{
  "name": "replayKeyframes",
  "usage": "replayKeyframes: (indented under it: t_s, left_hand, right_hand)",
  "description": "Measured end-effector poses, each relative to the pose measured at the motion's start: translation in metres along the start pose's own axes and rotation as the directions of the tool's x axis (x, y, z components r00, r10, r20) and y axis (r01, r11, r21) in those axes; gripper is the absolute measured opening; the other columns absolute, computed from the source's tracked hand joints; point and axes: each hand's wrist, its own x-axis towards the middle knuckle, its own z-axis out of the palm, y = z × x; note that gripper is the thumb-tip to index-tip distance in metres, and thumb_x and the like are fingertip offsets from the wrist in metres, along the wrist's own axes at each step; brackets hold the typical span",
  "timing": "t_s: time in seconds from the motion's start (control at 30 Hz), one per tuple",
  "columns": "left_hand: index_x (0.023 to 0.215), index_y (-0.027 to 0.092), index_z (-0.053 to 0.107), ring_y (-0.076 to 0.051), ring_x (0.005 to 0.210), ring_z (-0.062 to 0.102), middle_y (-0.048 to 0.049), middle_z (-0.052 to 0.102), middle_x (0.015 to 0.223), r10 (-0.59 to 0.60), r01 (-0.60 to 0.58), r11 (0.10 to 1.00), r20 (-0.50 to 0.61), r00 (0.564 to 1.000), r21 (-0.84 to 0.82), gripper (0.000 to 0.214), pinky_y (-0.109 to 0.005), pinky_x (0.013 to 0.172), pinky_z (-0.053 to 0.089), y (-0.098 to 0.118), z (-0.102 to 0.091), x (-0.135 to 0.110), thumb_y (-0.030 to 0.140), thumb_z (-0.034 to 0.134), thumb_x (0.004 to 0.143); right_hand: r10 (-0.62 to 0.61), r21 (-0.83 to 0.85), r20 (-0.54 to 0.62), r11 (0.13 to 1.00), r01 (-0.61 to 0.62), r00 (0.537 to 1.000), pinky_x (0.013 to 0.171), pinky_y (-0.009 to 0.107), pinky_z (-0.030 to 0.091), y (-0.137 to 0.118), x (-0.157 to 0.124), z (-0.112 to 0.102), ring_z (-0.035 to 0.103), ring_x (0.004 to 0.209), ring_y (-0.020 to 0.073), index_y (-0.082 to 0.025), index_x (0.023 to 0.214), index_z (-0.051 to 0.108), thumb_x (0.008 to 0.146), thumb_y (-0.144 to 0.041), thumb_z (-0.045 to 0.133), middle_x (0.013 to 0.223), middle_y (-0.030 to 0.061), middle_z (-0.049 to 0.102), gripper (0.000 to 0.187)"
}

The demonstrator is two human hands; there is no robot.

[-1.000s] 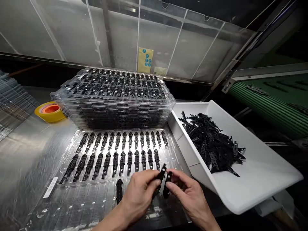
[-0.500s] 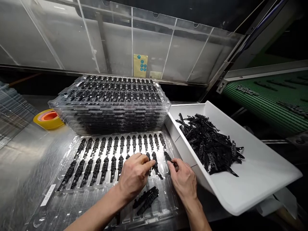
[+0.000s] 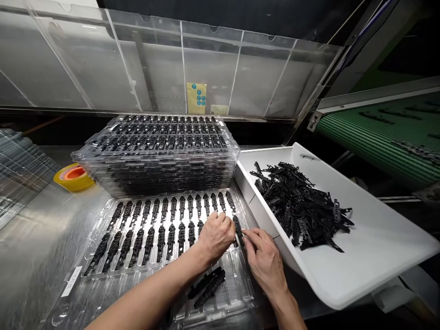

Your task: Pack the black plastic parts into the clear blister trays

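In the head view, a clear plastic tray [image 3: 137,286] holds rows of slim black perforated plastic parts [image 3: 149,243] in its slots. My left hand [image 3: 216,238] is closed over the right end of the second row; its fingertips, and whatever is in them, are hidden. Just beside it, my right hand [image 3: 266,259] has thumb and forefinger at the edge of a black plastic part [image 3: 238,227] in the row's last slot. Several loose black parts [image 3: 209,288] lie across the lower slots, below my left wrist.
Behind the tray rises a stack of filled clear trays [image 3: 161,160]. A white bin [image 3: 343,275] on the right contains a heap of black parts [image 3: 299,206]. Yellow tape [image 3: 74,178] sits at left, near more stacked trays [image 3: 20,165]. A green conveyor [image 3: 371,137] runs beyond the bin.
My left hand has moved right along the second row, close to my right hand. The part at my right fingers now lies in line with the row's end. The view has shifted slightly.
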Motion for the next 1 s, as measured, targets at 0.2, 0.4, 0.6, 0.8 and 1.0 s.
replayKeyframes:
  t_s: [0.2,0.4,0.6,0.8,1.0]
  left_hand:
    - [0.075,0.013,0.059,-0.018,0.069,0.051,-0.0061,0.061,0.075,-0.04,0.04,0.999,-0.007,0.999,-0.032,0.016,-0.03,0.059,0.034,-0.005,-0.006,-0.006,0.009,0.05,0.088]
    - [0.081,0.013,0.064,-0.016,0.067,0.052,-0.0057,0.065,0.077,-0.256,0.249,0.962,-0.05,0.965,-0.115,0.022,-0.027,0.058,0.039,-0.032,-0.031,-0.052,0.008,0.045,0.091]
    - [0.087,0.016,0.067,-0.02,0.078,0.057,-0.0052,0.066,0.083,-0.549,0.521,0.824,-0.081,0.832,-0.223,0.015,-0.033,0.07,0.049,-0.074,-0.049,-0.153,0.02,0.052,0.089]
    - [0.093,0.015,0.069,-0.02,0.082,0.056,-0.0065,0.066,0.089,-0.634,0.618,0.751,0.012,0.774,-0.232,0.014,-0.033,0.07,0.05,-0.079,-0.051,-0.193,0.014,0.056,0.086]
    - [0.099,0.017,0.067,-0.022,0.094,0.051,-0.0066,0.063,0.1,-0.531,0.54,0.769,0.13,0.837,-0.342,0.018,-0.036,0.079,0.049,-0.077,-0.054,-0.163,0.011,0.059,0.083]
  right_hand:
    - [-0.069,-0.036,0.051,0.997,0.071,0.996,0.077,0.032,0.045,-0.003,-0.001,-0.003,0.054,0.087,0.0203,-0.02,0.104,0.067,0.093,-0.026,0.05,0.093,0.0059,0.059,0.022]
    - [-0.042,-0.328,0.082,0.942,0.067,0.996,0.072,0.032,0.041,-0.018,0.009,0.006,0.051,0.08,0.0212,-0.02,0.088,0.067,0.088,-0.033,0.06,0.084,0.0051,0.058,0.014]
    - [-0.047,-0.373,0.056,0.926,0.065,0.997,0.071,0.034,0.038,-0.028,0.012,0.018,0.052,0.078,0.0229,-0.018,0.084,0.062,0.085,-0.021,0.058,0.084,0.0064,0.06,0.005]
    - [-0.14,-0.433,0.002,0.892,0.127,0.99,0.056,0.027,0.035,-0.03,0.006,0.026,0.052,0.066,0.0168,-0.017,0.097,0.061,0.092,-0.022,0.045,0.08,0.0045,0.061,0.017]
    - [-0.225,-0.405,0.102,0.88,0.247,0.969,0.058,0.028,0.04,-0.029,0.007,0.025,0.053,0.075,0.0191,-0.018,0.093,0.064,0.093,-0.023,0.039,0.089,0.0067,0.06,0.025]
